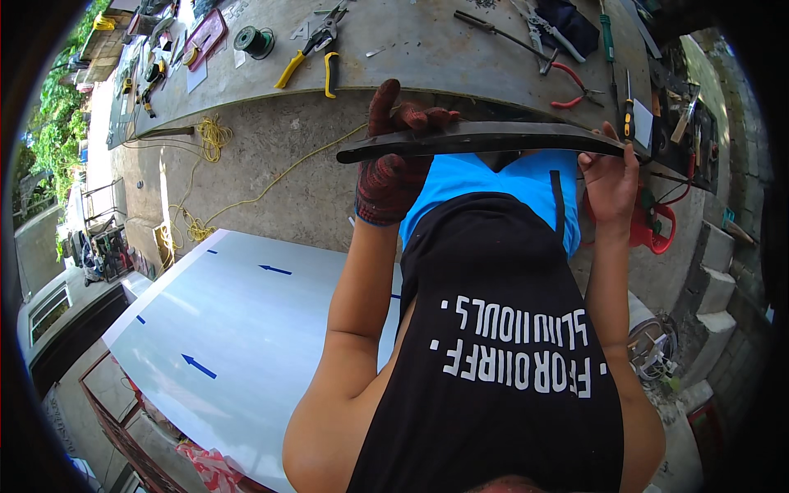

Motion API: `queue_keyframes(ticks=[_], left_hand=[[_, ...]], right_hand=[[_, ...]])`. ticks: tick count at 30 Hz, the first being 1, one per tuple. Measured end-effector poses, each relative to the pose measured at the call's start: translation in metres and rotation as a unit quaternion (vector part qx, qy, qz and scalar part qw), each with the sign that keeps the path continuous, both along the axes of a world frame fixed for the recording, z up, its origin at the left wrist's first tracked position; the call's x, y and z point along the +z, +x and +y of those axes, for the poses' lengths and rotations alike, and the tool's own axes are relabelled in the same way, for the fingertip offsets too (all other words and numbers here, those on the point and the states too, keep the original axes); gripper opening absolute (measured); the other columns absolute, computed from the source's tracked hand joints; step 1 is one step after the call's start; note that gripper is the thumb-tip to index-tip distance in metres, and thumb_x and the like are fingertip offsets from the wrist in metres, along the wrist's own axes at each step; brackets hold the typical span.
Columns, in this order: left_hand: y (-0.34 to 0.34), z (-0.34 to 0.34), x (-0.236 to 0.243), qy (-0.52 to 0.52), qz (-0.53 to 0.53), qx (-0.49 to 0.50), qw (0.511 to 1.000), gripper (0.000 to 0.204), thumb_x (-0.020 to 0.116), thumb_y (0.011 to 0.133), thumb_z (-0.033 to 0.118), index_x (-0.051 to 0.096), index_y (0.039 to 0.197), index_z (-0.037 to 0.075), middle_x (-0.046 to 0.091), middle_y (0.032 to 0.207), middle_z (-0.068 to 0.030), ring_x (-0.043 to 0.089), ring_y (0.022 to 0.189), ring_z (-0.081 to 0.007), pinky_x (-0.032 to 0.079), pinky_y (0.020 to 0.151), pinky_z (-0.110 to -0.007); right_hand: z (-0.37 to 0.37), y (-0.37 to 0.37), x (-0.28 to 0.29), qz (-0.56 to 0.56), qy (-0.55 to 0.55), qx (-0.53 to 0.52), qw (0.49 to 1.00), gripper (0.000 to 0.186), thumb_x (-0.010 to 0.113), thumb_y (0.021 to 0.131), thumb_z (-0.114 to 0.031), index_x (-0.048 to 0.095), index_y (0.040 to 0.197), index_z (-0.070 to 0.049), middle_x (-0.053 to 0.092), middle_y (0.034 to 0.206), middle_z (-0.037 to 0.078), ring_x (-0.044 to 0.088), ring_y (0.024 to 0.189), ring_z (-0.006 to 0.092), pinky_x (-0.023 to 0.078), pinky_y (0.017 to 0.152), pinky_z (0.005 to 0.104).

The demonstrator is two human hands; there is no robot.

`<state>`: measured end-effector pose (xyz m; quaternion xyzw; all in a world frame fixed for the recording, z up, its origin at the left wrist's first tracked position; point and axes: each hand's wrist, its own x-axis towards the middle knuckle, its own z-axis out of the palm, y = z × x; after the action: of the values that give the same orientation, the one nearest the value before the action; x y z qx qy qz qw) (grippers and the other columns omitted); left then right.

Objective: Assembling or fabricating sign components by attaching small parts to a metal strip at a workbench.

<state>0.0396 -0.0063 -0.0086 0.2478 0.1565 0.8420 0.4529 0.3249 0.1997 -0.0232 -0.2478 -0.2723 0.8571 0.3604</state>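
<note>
"Head view, first item: state of the left grip [393,185]?"

"Covered by a red-and-black glove [380,197] and clenched on a long, narrow, slightly curved black strip [493,141], near its left end. Gloved fingers show past the strip's far edge."

"And the right grip [611,187]?"

"Bare, with the digits closed on the opposite end of the same strip. The strip therefore spans the gap between both grips, over the person's bright blue shorts [440,179]."

"Objects beyond the left grip?"

"The grey worktop [403,72]. On it, ahead and to the left of that grip, lie shears with yellow-and-black handles [318,41]; farther left stands a spool of dark green wire [253,43]."

"Beyond the right grip?"

"Red-handled pliers [567,103], ahead and slightly left of it; a yellow-and-black-handled screwdriver [629,122], just ahead."

"Remaining observations?"

"Left of the left grip, a tangled yellow cord [215,140] on the concrete floor [279,135]. Nearer the body than that grip, also leftward, a pale sheet with blue arrows [271,316]."
</note>
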Motion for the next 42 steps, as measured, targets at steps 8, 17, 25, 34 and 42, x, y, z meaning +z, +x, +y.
queue_keyframes(ticks=[8,17,25,34,42], left_hand=[[-0.0005,0.0003,-0.0021,0.002,0.011,0.001,1.000,0.095,0.081,0.087,0.030,0.023,0.161,0.015,0.064,0.128,-0.0030,0.055,0.132,-0.0309,0.032,0.119,-0.057],[-0.0010,-0.0003,-0.0032,-0.001,0.005,0.003,1.000,0.092,0.081,0.088,0.027,0.025,0.161,0.016,0.064,0.128,-0.0033,0.054,0.133,-0.0311,0.031,0.120,-0.057],[0.0012,-0.0030,0.0002,-0.021,-0.012,0.010,1.000,0.093,0.082,0.086,0.028,0.028,0.160,0.016,0.065,0.129,-0.0040,0.056,0.132,-0.0304,0.031,0.121,-0.057],[0.0005,-0.0019,0.0009,-0.014,-0.016,0.002,1.000,0.091,0.081,0.087,0.027,0.028,0.160,0.016,0.065,0.130,-0.0051,0.055,0.134,-0.0305,0.030,0.121,-0.056],[0.0000,-0.0016,-0.0014,-0.044,-0.031,0.012,0.999,0.087,0.078,0.090,0.029,0.027,0.160,0.015,0.064,0.130,-0.0050,0.055,0.134,-0.0315,0.029,0.122,-0.057]], right_hand=[[0.0015,0.0009,-0.0003,0.005,-0.001,0.002,1.000,0.056,0.056,0.104,-0.040,0.053,0.140,0.002,0.069,0.116,0.015,0.061,0.097,0.0210,0.045,0.085,0.0351],[0.0006,0.0001,0.0022,0.008,-0.001,0.000,1.000,0.055,0.057,0.104,-0.039,0.053,0.139,0.003,0.070,0.116,0.017,0.062,0.097,0.0214,0.045,0.084,0.0353],[0.0002,-0.0007,0.0026,0.006,0.001,-0.004,1.000,0.055,0.056,0.104,-0.039,0.053,0.139,0.003,0.070,0.115,0.017,0.061,0.096,0.0216,0.045,0.084,0.0357],[0.0011,-0.0018,0.0050,0.005,0.003,-0.005,1.000,0.055,0.055,0.104,-0.040,0.053,0.139,0.002,0.070,0.114,0.016,0.061,0.095,0.0209,0.046,0.084,0.0358],[0.0047,-0.0008,0.0022,-0.023,-0.007,-0.004,1.000,0.052,0.054,0.105,-0.041,0.057,0.136,0.001,0.071,0.114,0.012,0.063,0.094,0.0184,0.047,0.081,0.0340]])
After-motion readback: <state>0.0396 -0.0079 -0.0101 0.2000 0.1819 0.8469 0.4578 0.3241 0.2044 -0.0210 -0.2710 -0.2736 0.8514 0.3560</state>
